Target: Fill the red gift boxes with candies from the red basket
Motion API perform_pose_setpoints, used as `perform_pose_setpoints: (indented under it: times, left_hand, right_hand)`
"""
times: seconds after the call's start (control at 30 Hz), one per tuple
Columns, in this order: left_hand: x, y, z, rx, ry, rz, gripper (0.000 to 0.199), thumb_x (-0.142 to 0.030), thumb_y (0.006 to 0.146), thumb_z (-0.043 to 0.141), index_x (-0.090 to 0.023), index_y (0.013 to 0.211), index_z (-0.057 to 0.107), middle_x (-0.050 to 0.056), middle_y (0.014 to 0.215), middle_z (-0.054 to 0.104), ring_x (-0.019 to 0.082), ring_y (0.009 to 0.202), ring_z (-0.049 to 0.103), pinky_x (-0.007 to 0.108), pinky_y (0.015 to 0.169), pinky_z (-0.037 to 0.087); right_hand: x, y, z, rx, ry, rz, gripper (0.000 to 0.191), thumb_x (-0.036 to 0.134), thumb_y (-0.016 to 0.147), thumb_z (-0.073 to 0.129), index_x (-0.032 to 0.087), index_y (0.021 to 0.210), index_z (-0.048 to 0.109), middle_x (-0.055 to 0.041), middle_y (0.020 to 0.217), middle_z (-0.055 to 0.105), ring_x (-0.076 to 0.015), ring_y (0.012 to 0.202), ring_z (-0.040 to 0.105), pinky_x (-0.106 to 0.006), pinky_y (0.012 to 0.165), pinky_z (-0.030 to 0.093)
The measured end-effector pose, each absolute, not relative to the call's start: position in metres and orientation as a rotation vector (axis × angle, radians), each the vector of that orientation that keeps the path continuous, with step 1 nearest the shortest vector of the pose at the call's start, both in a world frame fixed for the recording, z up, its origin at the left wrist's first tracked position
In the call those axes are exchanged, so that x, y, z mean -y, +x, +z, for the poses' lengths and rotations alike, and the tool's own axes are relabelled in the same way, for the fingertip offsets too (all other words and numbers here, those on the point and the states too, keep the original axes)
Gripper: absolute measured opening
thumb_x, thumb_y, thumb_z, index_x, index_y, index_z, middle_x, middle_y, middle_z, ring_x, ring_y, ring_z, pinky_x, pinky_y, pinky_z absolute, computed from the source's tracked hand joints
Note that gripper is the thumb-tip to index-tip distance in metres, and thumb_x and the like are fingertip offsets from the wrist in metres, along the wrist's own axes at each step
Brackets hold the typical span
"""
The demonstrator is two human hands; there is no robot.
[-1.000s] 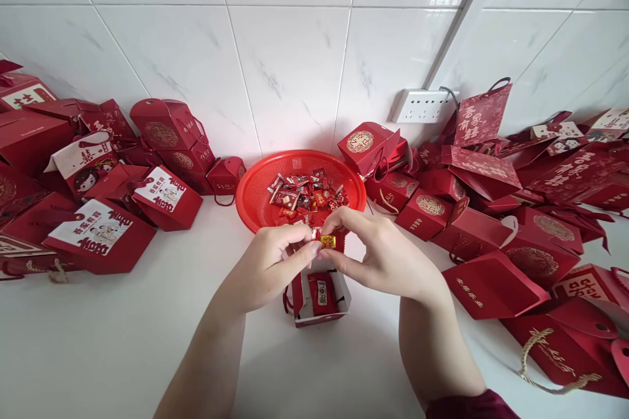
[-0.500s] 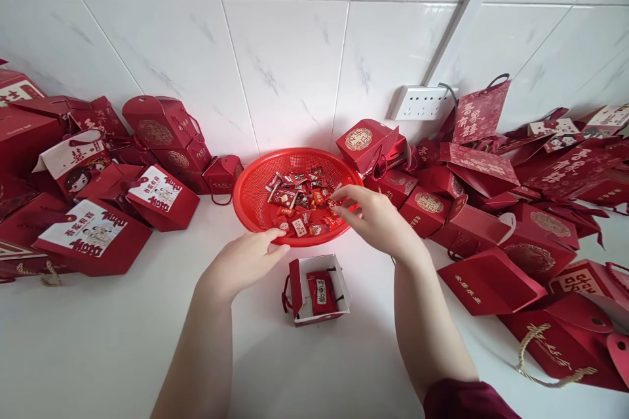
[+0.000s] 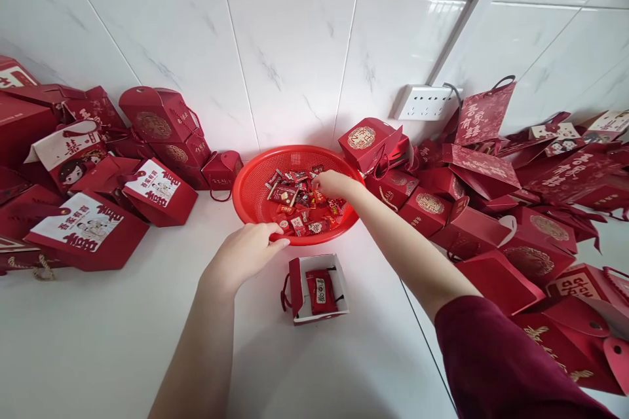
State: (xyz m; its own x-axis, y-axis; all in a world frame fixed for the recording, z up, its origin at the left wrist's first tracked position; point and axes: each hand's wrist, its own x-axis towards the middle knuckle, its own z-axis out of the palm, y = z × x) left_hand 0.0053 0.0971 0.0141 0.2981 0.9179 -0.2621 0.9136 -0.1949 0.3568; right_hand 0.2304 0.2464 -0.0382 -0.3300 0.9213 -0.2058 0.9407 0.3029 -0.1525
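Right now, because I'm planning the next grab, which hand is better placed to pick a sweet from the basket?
Likely the right hand: it reaches over the rim to the sweets inside the red basket, while the left hand is only at the near edge.

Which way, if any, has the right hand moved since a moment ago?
Yes: the right hand moved forward, from near the open box into the red basket.

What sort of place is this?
Possibly a home or small workroom, hard to be sure: marble-look wall tiles, a power strip, and red boxes crowding a white tabletop.
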Motion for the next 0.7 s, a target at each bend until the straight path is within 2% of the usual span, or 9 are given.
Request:
perform_pose_setpoints:
  times: [0.13,0.23,0.37,0.47,0.7]
  left_hand:
    - [-0.097,0.006,0.014,-1.614,2.135,0.015,0.031,-0.044,0.092,0.043,-0.025,0.093,0.067,0.005,0.093,0.073,0.025,0.085,0.065,0.029,0.065,0.038]
    - [-0.098,0.007,0.014,-1.620,2.139,0.001,0.031,-0.045,0.092,0.043,-0.024,0.092,0.066,0.006,0.090,0.073,0.025,0.083,0.065,0.029,0.064,0.039]
    - [-0.097,0.007,0.013,-1.627,2.144,-0.001,0.031,-0.045,0.092,0.043,-0.024,0.092,0.066,0.006,0.088,0.072,0.025,0.081,0.065,0.029,0.062,0.039]
    - [-0.097,0.006,0.013,-1.630,2.122,0.005,0.030,-0.045,0.092,0.043,-0.025,0.095,0.066,0.005,0.090,0.073,0.024,0.081,0.066,0.029,0.063,0.040]
    - [-0.096,0.007,0.014,-1.641,2.107,0.003,0.031,-0.044,0.092,0.044,-0.026,0.100,0.066,0.005,0.095,0.074,0.025,0.086,0.067,0.029,0.064,0.041]
  right_hand:
    - [-0.255,0.208,-0.058,-2.351,1.700,-0.290,0.040,0.009,0.080,0.065,0.016,0.119,0.067,-0.0181,0.117,0.068,-0.0328,0.104,0.067,-0.038,0.082,0.054]
    - [-0.255,0.202,-0.067,-2.332,1.671,-0.222,0.043,0.010,0.081,0.064,0.013,0.124,0.062,-0.0213,0.120,0.065,-0.0340,0.109,0.065,-0.042,0.085,0.054]
    - [-0.255,0.207,-0.069,-2.392,1.618,-0.149,0.044,0.016,0.086,0.061,0.015,0.130,0.057,-0.0206,0.123,0.063,-0.0333,0.112,0.063,-0.042,0.089,0.053]
    - [-0.257,0.212,-0.070,-2.440,1.553,-0.131,0.050,0.017,0.086,0.061,0.020,0.135,0.053,-0.0173,0.126,0.063,-0.0321,0.115,0.062,-0.041,0.090,0.052]
    - [-0.262,0.216,-0.072,-2.394,1.461,-0.210,0.064,0.014,0.077,0.069,0.026,0.138,0.053,-0.0143,0.124,0.066,-0.0306,0.107,0.065,-0.034,0.082,0.051]
